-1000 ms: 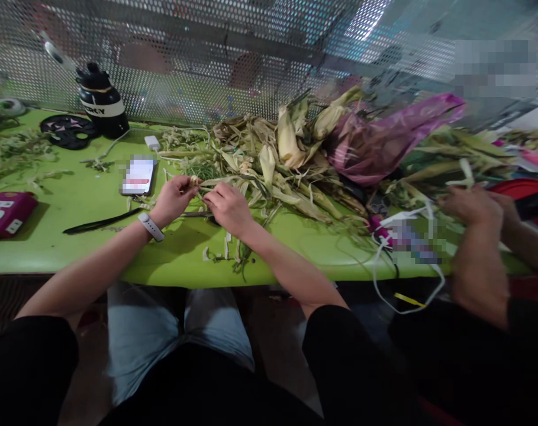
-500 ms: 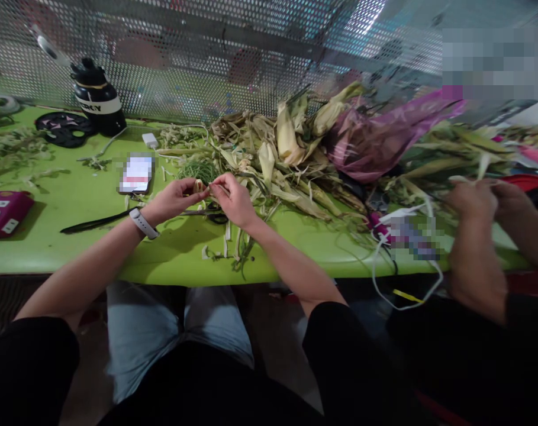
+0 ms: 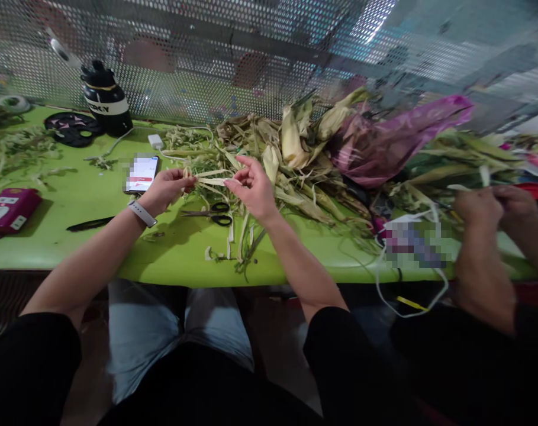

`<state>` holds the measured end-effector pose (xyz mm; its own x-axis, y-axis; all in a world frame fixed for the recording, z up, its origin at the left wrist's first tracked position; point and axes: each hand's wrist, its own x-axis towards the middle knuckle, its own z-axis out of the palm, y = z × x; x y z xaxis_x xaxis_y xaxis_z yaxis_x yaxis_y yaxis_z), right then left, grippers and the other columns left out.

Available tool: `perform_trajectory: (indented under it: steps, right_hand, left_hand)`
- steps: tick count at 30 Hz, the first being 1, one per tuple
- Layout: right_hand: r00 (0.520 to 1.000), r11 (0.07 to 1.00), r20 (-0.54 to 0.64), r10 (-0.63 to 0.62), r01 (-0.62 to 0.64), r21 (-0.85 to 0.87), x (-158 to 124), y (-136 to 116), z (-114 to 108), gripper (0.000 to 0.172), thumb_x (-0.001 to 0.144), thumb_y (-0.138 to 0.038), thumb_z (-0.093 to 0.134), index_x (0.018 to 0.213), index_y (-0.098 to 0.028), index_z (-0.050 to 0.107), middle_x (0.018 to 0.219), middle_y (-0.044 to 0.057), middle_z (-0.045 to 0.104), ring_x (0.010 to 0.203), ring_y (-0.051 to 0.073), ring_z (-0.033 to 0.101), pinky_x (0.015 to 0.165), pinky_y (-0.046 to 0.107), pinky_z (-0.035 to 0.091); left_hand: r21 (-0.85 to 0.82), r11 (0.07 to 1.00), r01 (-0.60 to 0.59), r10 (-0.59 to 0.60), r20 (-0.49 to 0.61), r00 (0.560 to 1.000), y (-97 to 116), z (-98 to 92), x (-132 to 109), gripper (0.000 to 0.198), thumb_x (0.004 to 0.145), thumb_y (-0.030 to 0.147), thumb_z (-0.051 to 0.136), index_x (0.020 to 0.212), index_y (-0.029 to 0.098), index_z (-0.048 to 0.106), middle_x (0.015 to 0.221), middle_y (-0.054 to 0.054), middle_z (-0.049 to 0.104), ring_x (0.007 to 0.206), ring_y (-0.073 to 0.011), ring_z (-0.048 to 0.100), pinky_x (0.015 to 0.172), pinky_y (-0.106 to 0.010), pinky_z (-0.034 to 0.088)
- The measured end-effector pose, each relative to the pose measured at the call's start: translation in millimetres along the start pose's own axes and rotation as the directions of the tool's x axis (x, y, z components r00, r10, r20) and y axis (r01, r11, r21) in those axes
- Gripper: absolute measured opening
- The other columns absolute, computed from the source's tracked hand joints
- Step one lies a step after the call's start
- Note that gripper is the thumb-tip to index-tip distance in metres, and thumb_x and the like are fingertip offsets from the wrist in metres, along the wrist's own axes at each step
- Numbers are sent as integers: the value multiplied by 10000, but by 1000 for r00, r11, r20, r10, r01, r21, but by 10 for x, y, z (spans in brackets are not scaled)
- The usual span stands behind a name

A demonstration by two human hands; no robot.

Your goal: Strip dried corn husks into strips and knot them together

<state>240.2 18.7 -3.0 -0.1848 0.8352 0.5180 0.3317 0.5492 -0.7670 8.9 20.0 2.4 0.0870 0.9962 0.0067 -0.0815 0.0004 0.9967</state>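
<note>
My left hand [image 3: 164, 190], with a white watch on the wrist, pinches one end of a pale husk strip [image 3: 210, 177]. My right hand [image 3: 252, 188] pinches the other end, so the strip stretches flat between them above the green table [image 3: 91, 248]. Black scissors [image 3: 213, 214] lie on the table just below the hands. Behind the hands spreads a big heap of corn husks [image 3: 290, 160]. Cut husk scraps [image 3: 233, 245] lie near the table's front edge.
A phone [image 3: 142, 174] lies left of my left hand, with a black bottle [image 3: 106, 106], a black disc [image 3: 71, 128] and a magenta box [image 3: 9, 208] further left. A pink plastic bag [image 3: 384, 139] rests on the husks. Another person's hands [image 3: 490, 207] work at the right.
My hands rose off the table and drew apart, pulling the husk strip out flat between them. The scissors beneath them came into view.
</note>
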Motion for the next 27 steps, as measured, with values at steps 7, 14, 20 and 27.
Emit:
perform_trajectory:
  steps: [7, 14, 20, 27]
  right_hand:
    - [995, 957, 72, -72, 48, 287, -66, -159, 90, 321, 766, -528, 737, 861, -224, 693, 893, 17, 625, 797, 122, 596, 719, 276, 533]
    - [927, 865, 348, 141, -287, 412, -125, -286, 135, 413, 772, -600, 695, 850, -197, 649, 719, -18, 640, 458, 46, 456, 415, 197, 410]
    - [896, 820, 313, 314, -422, 387, -126, -261, 228, 468, 681, -574, 784, 820, -185, 564, 550, -60, 595, 367, 32, 403, 335, 169, 321]
    - [899, 822, 210, 385, -437, 365, -157, -257, 281, 400, 705, -505, 778, 743, -182, 546, 519, -45, 620, 319, 40, 434, 306, 169, 321]
  left_hand:
    - [-22, 1000, 14, -10, 176, 984, -3, 44, -66, 286, 623, 298, 857, 686, 122, 640, 649, -25, 634, 548, -67, 527, 506, -205, 393]
    - [209, 960, -186, 137, 228, 964, -58, 113, -135, 307, 701, 376, 795, 761, 134, 616, 624, 3, 600, 531, -72, 510, 489, -209, 385]
    - [269, 898, -348, 304, 194, 933, -130, 123, -118, 357, 718, 316, 789, 889, 192, 503, 565, 72, 486, 502, -77, 478, 485, -217, 376]
    - [431, 796, -425, 386, 179, 905, -86, 197, -231, 312, 742, 323, 760, 855, 195, 499, 579, 61, 466, 501, -74, 415, 462, -231, 297]
